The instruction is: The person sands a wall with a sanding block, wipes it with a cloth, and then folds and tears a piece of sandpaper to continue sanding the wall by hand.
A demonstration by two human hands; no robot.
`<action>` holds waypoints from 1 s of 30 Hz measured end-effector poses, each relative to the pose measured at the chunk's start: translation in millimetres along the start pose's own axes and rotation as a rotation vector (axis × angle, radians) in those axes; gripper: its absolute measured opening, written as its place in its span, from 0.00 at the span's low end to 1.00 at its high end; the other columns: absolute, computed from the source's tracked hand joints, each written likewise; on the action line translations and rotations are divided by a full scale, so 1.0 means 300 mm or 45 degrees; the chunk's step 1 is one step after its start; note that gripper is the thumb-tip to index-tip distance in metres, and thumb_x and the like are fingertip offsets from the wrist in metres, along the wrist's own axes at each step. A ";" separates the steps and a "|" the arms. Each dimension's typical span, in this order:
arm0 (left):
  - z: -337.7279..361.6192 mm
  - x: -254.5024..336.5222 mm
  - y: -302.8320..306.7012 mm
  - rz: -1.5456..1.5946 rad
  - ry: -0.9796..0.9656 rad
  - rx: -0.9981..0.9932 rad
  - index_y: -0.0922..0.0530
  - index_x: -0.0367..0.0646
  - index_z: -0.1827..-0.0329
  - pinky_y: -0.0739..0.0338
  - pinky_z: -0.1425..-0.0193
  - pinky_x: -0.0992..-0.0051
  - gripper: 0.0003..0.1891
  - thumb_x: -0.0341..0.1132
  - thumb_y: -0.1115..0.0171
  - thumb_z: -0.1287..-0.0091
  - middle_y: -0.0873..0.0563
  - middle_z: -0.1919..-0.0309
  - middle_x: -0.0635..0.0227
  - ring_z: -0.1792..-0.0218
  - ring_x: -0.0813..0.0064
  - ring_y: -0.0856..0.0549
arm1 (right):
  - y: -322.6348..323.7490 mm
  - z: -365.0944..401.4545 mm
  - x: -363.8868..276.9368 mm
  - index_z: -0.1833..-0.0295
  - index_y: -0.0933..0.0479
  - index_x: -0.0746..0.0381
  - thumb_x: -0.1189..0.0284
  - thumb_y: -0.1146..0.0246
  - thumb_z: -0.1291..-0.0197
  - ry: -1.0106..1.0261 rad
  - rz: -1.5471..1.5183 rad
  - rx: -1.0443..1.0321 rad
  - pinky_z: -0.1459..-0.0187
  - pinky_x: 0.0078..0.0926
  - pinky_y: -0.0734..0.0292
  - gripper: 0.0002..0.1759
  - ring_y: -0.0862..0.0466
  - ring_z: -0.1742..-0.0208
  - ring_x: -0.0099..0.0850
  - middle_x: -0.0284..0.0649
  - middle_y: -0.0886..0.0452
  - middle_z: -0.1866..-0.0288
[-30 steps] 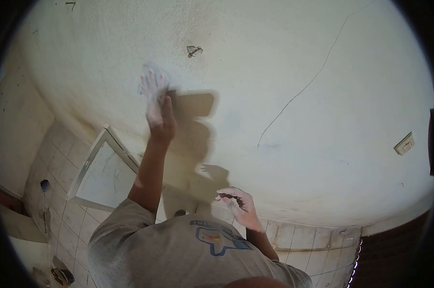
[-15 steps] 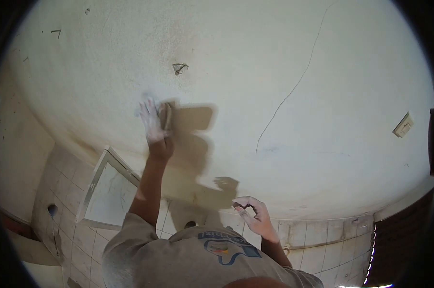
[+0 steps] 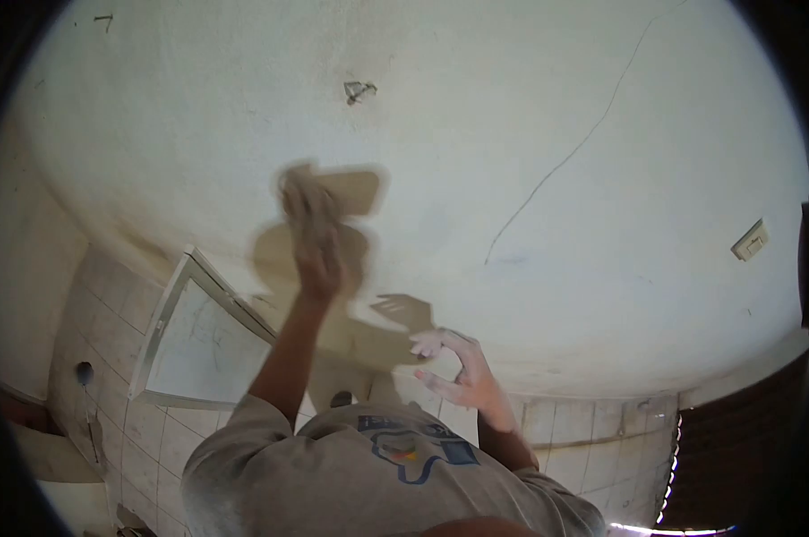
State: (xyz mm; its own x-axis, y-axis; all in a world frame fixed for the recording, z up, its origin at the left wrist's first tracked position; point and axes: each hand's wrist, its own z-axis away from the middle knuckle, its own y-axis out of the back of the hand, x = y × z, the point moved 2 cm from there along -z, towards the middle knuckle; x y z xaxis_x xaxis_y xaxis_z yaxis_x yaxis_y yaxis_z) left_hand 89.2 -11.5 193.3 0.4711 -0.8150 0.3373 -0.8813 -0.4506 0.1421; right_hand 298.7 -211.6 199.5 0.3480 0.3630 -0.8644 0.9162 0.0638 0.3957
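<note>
My left hand (image 3: 313, 210) is at the pale wall (image 3: 476, 116), below a small broken fixture (image 3: 359, 91). Motion smears its fingers, so I cannot make out whether it holds anything. Shadows of the hand and arm fall on the wall around it. Lower and to the right, my right hand (image 3: 458, 369) is raised in front of my chest, dusted white. Its fingers are curved, with a gap between them and the thumb, and nothing plainly held.
A framed white panel (image 3: 212, 345) stands at the lower left by wall tiles (image 3: 109, 358) with a dark hole (image 3: 84, 372). A long crack (image 3: 570, 159) runs down the wall. A switch plate (image 3: 750, 240) is at the right, above a dark brown slatted surface (image 3: 736, 447).
My left hand has moved slightly right and its fingers are now blurred. My right hand has risen a little and its thumb and fingers are wider apart. The view has shifted.
</note>
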 end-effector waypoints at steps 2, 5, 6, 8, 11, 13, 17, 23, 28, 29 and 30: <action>-0.113 -0.052 0.030 0.049 0.146 0.066 0.24 0.28 0.33 0.45 0.19 0.51 0.21 0.35 0.53 0.19 0.27 0.29 0.37 0.24 0.36 0.35 | 0.014 -0.054 -0.036 0.46 0.18 0.66 0.74 0.25 0.49 0.122 0.185 -0.012 0.51 0.31 0.21 0.23 0.16 0.56 0.34 0.43 0.13 0.54; -0.141 -0.040 0.040 0.081 0.249 -0.026 0.25 0.25 0.34 0.44 0.19 0.52 0.20 0.32 0.53 0.19 0.25 0.31 0.37 0.25 0.39 0.31 | -0.005 -0.092 -0.064 0.48 0.18 0.65 0.73 0.25 0.49 0.177 0.205 -0.013 0.51 0.32 0.21 0.21 0.16 0.57 0.36 0.44 0.14 0.54; -0.147 -0.039 0.045 0.061 0.234 -0.057 0.26 0.23 0.33 0.45 0.19 0.51 0.20 0.31 0.53 0.19 0.26 0.30 0.37 0.25 0.41 0.31 | -0.020 -0.111 -0.068 0.48 0.18 0.65 0.73 0.25 0.49 0.197 0.165 -0.012 0.51 0.33 0.21 0.21 0.16 0.57 0.37 0.44 0.14 0.54; -0.062 -0.042 0.036 -0.134 -0.053 -0.100 0.26 0.25 0.32 0.46 0.18 0.50 0.20 0.31 0.54 0.19 0.31 0.27 0.35 0.21 0.42 0.37 | -0.072 -0.119 -0.068 0.48 0.18 0.65 0.73 0.26 0.48 0.179 0.089 -0.050 0.51 0.33 0.21 0.21 0.15 0.57 0.37 0.44 0.13 0.54; 0.190 -0.111 0.015 -0.080 -0.010 -0.156 0.29 0.26 0.29 0.50 0.18 0.48 0.22 0.34 0.55 0.18 0.37 0.23 0.37 0.19 0.43 0.42 | -0.124 -0.099 -0.056 0.45 0.19 0.62 0.67 0.27 0.42 0.081 0.087 -0.181 0.49 0.35 0.20 0.20 0.15 0.54 0.37 0.42 0.14 0.53; 0.368 -0.195 0.021 -0.012 0.140 -0.058 0.30 0.27 0.27 0.52 0.18 0.45 0.25 0.38 0.58 0.16 0.39 0.21 0.38 0.18 0.42 0.45 | -0.139 -0.065 -0.036 0.42 0.19 0.61 0.63 0.29 0.37 -0.034 0.089 -0.263 0.48 0.35 0.20 0.21 0.15 0.51 0.36 0.41 0.15 0.52; 0.336 -0.278 0.101 -0.098 0.487 0.093 0.39 0.25 0.22 0.54 0.15 0.58 0.27 0.38 0.60 0.16 0.44 0.18 0.42 0.17 0.49 0.46 | -0.110 -0.024 0.022 0.42 0.19 0.62 0.64 0.27 0.38 -0.021 0.014 -0.260 0.48 0.33 0.20 0.21 0.15 0.53 0.35 0.41 0.14 0.53; 0.084 -0.335 0.142 0.072 0.626 0.058 0.31 0.26 0.27 0.48 0.17 0.58 0.24 0.35 0.57 0.17 0.33 0.24 0.39 0.20 0.45 0.38 | -0.072 0.010 0.061 0.45 0.18 0.65 0.75 0.27 0.43 -0.037 -0.131 -0.109 0.50 0.31 0.20 0.19 0.15 0.54 0.32 0.41 0.12 0.55; 0.017 -0.045 0.001 -0.139 0.120 0.103 0.27 0.27 0.30 0.51 0.19 0.42 0.23 0.36 0.55 0.18 0.33 0.26 0.35 0.20 0.34 0.44 | -0.092 -0.001 0.043 0.45 0.17 0.64 0.74 0.26 0.43 -0.013 -0.201 -0.141 0.49 0.31 0.20 0.19 0.14 0.54 0.32 0.41 0.13 0.55; 0.094 -0.059 -0.021 -0.175 0.109 0.047 0.28 0.27 0.29 0.53 0.19 0.40 0.24 0.37 0.54 0.19 0.34 0.25 0.35 0.20 0.31 0.45 | -0.095 -0.004 0.041 0.45 0.17 0.64 0.74 0.26 0.43 -0.002 -0.206 -0.150 0.48 0.31 0.20 0.20 0.14 0.55 0.33 0.41 0.13 0.55; 0.213 -0.087 -0.057 -0.212 0.096 -0.005 0.28 0.27 0.29 0.54 0.19 0.38 0.24 0.37 0.53 0.20 0.35 0.24 0.35 0.21 0.29 0.47 | -0.098 -0.003 0.034 0.45 0.17 0.64 0.74 0.26 0.43 -0.017 -0.222 -0.132 0.48 0.31 0.20 0.19 0.14 0.55 0.33 0.41 0.13 0.55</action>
State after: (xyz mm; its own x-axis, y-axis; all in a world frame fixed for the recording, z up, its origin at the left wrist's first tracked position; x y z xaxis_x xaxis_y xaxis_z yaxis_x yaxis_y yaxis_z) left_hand 94.2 -5.8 122.7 0.6068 -0.6996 0.3773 -0.7915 -0.5755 0.2058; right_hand 275.1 -209.0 179.2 0.1892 0.3260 -0.9262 0.9377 0.2200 0.2690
